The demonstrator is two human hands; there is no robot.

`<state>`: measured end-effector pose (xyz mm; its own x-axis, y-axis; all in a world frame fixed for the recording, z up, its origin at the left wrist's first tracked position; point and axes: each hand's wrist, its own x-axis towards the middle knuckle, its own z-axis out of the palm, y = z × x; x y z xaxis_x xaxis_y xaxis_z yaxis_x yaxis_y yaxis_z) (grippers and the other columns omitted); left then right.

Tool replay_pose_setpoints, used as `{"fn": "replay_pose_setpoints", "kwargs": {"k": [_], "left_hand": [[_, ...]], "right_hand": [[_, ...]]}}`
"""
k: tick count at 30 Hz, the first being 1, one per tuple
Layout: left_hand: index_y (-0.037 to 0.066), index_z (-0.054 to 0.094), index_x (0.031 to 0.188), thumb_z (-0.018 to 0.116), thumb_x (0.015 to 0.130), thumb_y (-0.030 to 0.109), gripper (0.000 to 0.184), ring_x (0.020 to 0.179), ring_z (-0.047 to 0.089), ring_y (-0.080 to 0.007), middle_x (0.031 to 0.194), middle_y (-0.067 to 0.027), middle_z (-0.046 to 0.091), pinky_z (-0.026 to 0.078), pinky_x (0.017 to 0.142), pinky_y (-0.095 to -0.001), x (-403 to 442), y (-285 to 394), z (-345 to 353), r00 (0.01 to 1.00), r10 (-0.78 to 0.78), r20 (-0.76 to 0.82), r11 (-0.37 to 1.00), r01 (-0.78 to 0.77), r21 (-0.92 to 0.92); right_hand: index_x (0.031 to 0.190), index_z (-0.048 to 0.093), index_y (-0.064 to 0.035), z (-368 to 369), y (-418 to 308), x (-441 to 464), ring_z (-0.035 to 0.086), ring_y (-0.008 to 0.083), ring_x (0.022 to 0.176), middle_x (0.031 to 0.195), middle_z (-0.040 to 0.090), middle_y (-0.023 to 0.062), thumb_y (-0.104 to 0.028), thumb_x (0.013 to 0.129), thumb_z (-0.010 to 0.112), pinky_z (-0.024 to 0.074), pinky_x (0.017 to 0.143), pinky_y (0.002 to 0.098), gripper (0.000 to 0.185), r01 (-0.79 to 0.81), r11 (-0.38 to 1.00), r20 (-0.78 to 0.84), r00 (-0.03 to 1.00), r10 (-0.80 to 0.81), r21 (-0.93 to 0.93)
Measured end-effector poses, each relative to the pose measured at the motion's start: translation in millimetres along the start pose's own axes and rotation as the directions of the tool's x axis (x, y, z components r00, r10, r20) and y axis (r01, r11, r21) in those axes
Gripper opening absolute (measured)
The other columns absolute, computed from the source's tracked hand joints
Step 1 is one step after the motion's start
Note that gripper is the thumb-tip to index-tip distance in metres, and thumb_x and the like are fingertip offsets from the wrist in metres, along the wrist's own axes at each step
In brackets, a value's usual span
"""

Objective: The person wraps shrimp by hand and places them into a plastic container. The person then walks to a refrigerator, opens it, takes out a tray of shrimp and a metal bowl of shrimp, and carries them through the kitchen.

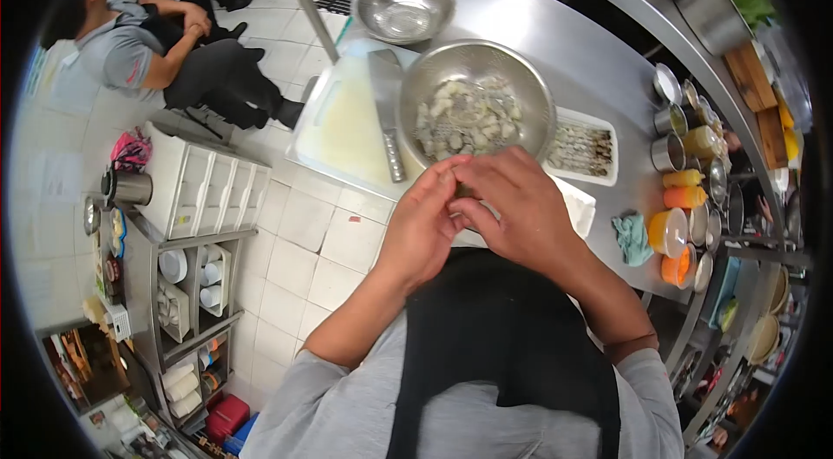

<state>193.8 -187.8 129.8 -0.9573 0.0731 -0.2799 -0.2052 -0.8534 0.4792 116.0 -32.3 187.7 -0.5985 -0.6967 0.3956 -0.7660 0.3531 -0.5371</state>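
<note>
My left hand (418,229) and my right hand (521,209) meet at the near rim of a metal colander (535,86). Both have bent fingers pinched together at the tips; a small dark bit shows between them, too hidden to name. Inside the colander lies a heap of pale, greyish peeled shrimp (468,116). Right of it, a white tray (613,174) holds shrimp (580,148) lined up in rows. A broad-bladed knife (386,99) rests on the white cutting board (343,134) to the left.
Behind the colander stands a second metal bowl (403,8). A white container (580,206) is by my right wrist. Sauce bottles (684,197), tubs and a teal cloth (632,238) line the right side. A person (130,51) sits at left, near white drawers (213,186).
</note>
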Motion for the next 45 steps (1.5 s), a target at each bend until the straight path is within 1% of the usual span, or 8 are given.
{"fn": "replay_pose_setpoints", "kwargs": {"k": [6,11,13,18,21,30,43,45], "left_hand": [[0.010,0.061,0.130,0.057,0.111,0.028,0.027,0.122,0.062,-0.0261,0.130,-0.0026,0.061,0.053,0.101,-0.0421,-7,67,-64,0.933,0.307,-0.188,0.945,-0.323,-0.061],[0.010,0.066,0.124,0.065,0.107,0.030,0.026,0.118,0.062,-0.0236,0.118,-0.0020,0.067,0.046,0.103,-0.0423,36,179,-120,0.487,0.785,-0.382,0.596,-0.761,0.255],[0.009,0.066,0.120,0.069,0.104,0.027,0.024,0.111,0.063,-0.0226,0.111,-0.0014,0.067,0.046,0.103,-0.0446,84,211,-146,0.465,0.760,-0.454,0.620,-0.727,0.294],[0.014,0.028,0.169,0.060,0.106,0.055,0.082,0.161,0.024,-0.0402,0.177,-0.0176,0.022,0.021,0.128,-0.0593,196,264,-186,0.677,0.562,-0.475,0.827,-0.461,0.321],[0.019,0.001,0.174,0.055,0.104,0.064,0.099,0.166,-0.004,-0.0418,0.179,-0.0169,-0.016,0.005,0.130,-0.0635,207,287,-200,0.819,0.519,-0.246,0.832,-0.418,0.365],[0.002,0.049,0.153,0.051,0.113,0.046,0.060,0.139,0.056,-0.0368,0.155,-0.0169,0.052,0.041,0.117,-0.0506,162,262,-141,0.726,0.665,-0.175,0.705,-0.531,0.470],[0.003,0.069,0.129,0.058,0.112,0.034,0.038,0.103,0.070,-0.0170,0.119,-0.0078,0.074,0.051,0.092,-0.0288,114,171,-74,0.773,0.635,0.021,0.566,-0.483,0.669],[0.006,0.072,0.128,0.064,0.109,0.029,0.031,0.101,0.066,-0.0115,0.115,-0.0033,0.073,0.048,0.090,-0.0240,111,160,-61,0.794,0.601,0.091,0.475,-0.446,0.758]], "right_hand": [[0.121,0.073,-0.0067,-1,42,21,0.064,0.0377,0.116,0.122,0.070,0.0151,-0.012,0.084,0.080,0.0535,0.098,0.0472,0.038,-0.130,0.988,0.226,0.963,0.147,-0.088],[0.119,0.074,-0.0083,28,81,30,0.061,0.0380,0.122,0.124,0.068,0.0147,-0.007,0.083,0.076,0.0513,0.105,0.0460,0.036,-0.072,0.989,0.397,0.910,0.119,-0.131],[0.113,0.074,-0.0075,42,87,40,0.061,0.0377,0.118,0.116,0.067,0.0146,-0.002,0.080,0.071,0.0514,0.102,0.0468,0.033,-0.068,0.985,0.455,0.881,0.133,-0.156],[0.097,0.070,-0.0063,61,114,39,0.064,0.0397,0.109,0.107,0.067,0.0160,0.000,0.078,0.068,0.0533,0.094,0.0495,0.021,-0.082,0.955,0.424,0.883,0.202,-0.285],[0.092,0.068,-0.0045,48,123,46,0.065,0.0414,0.106,0.104,0.068,0.0177,0.001,0.078,0.066,0.0542,0.091,0.0507,0.015,-0.184,0.932,0.394,0.868,0.303,-0.313],[0.095,0.073,-0.0054,27,122,37,0.066,0.0403,0.108,0.112,0.067,0.0177,-0.008,0.085,0.069,0.0559,0.091,0.0493,0.011,-0.074,0.938,0.240,0.957,0.162,-0.339],[0.112,0.077,-0.0102,13,155,64,0.063,0.0370,0.124,0.140,0.061,0.0185,-0.013,0.087,0.073,0.0544,0.102,0.0456,0.026,-0.478,0.877,0.381,0.803,0.459,-0.048],[0.118,0.074,-0.0116,10,145,60,0.060,0.0370,0.131,0.147,0.057,0.0192,-0.013,0.084,0.076,0.0528,0.105,0.0449,0.033,-0.332,0.918,0.345,0.853,0.390,-0.217]]}}
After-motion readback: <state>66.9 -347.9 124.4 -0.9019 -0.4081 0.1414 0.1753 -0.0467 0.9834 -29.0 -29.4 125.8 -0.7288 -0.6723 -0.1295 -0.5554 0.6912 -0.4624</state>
